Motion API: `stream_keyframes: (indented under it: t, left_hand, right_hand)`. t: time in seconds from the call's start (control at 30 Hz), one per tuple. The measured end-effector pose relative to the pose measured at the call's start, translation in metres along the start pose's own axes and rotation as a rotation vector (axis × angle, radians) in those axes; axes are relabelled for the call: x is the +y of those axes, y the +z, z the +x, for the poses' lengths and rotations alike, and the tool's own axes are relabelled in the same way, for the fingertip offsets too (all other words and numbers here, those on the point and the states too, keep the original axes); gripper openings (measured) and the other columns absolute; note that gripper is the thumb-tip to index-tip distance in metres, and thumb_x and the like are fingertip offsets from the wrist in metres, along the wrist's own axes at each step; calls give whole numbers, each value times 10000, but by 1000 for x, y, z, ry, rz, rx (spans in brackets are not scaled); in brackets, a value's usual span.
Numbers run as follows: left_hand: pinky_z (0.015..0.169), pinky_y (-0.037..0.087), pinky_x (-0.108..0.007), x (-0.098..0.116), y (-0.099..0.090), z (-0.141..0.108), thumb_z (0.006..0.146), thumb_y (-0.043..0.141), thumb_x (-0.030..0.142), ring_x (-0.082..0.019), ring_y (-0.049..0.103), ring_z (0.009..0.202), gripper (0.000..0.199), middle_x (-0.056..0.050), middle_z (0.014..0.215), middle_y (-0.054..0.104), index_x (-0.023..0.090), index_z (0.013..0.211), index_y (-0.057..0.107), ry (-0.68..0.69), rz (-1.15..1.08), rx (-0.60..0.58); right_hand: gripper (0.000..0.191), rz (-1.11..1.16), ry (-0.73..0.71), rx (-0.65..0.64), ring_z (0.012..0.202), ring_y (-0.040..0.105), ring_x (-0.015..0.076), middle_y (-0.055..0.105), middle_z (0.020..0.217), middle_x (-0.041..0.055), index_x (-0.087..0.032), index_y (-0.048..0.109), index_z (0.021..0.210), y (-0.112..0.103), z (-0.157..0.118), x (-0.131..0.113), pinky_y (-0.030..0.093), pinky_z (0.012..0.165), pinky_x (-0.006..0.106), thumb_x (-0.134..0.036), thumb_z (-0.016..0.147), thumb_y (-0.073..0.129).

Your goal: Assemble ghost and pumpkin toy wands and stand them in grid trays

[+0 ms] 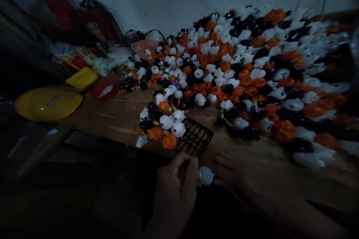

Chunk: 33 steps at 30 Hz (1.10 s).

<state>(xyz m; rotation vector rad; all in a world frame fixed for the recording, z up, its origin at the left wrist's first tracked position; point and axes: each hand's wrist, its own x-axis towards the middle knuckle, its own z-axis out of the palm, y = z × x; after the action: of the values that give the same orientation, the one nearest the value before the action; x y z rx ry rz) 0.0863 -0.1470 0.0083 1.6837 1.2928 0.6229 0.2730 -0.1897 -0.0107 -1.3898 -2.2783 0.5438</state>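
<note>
White, edged in orange, and pinched between thumb and finger: the ridged piece (206, 176) jutting from the left hand (176, 190). Just beside its tip, outstretched fingers of the right hand (238, 175), with any hold or contact too dark to tell. Just beyond the left hand, on the worktop (109, 112), a black grid (196, 137) partly hidden by clustered figures (166, 121); farther off, a broad heap (213, 50) of more. Probably light, stiff and slippery, like hollow plastic; best taken by the ridged sides, without hard squeezing.
</note>
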Motion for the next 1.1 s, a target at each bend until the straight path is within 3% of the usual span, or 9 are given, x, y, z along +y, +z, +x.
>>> stream_keyframes:
  t: [0.1,0.17,0.23,0.33,0.43,0.57,0.7,1.1]
  left_hand:
    - [547,418,-242,14,-7,2,804,589,433,-144,551,562,207,3,657,621,226,821,591,144,203,43]
    - [613,460,-284,24,-19,6,731,662,477,-184,600,633,344,-20,801,679,254,989,616,231,357,137]
    - [654,482,-307,34,-35,14,759,633,476,-198,620,687,400,-22,909,686,285,1109,597,303,480,280]
    - [842,478,-347,41,-55,36,834,571,333,-212,617,897,273,-17,1033,663,283,1101,602,514,657,420]
    - [1041,361,-458,32,-59,61,802,608,253,-292,444,1237,260,-51,1291,542,243,1061,623,678,786,333]
    - [1071,302,-564,7,-53,81,810,584,249,-345,216,1382,301,-46,1447,383,244,1111,598,656,825,210]
    - [1080,309,-552,-5,-52,81,805,576,228,-332,201,1392,318,-55,1449,383,225,1123,584,639,819,197]
    - [1076,342,-517,-8,-54,77,781,605,246,-327,230,1384,238,-52,1413,437,208,1016,615,663,814,192]
  right_hand:
    - [181,-34,-18,63,900,578,212,638,938,63,-205,612,977,1,6,2,494,812,400,-235,937,439]
    - [201,57,21,82,898,584,184,626,998,71,-189,599,999,2,11,4,503,779,335,-213,949,406]
    - [197,175,87,133,896,591,153,607,1063,71,-184,576,1042,7,19,10,500,750,273,-196,949,403]
    - [125,230,157,354,796,598,146,630,930,49,-172,588,971,23,37,25,485,700,257,-199,915,480]
    - [67,236,206,516,664,581,135,630,763,15,-170,610,885,37,61,39,463,632,245,-183,870,546]
    - [68,314,287,521,683,599,145,658,776,4,-193,644,860,40,86,45,456,625,245,-171,845,582]
    - [83,352,320,508,688,600,141,656,770,5,-194,678,840,41,96,47,450,616,234,-169,836,598]
    - [75,417,320,518,732,598,142,651,804,0,-189,647,857,40,95,45,452,656,247,-171,852,574]
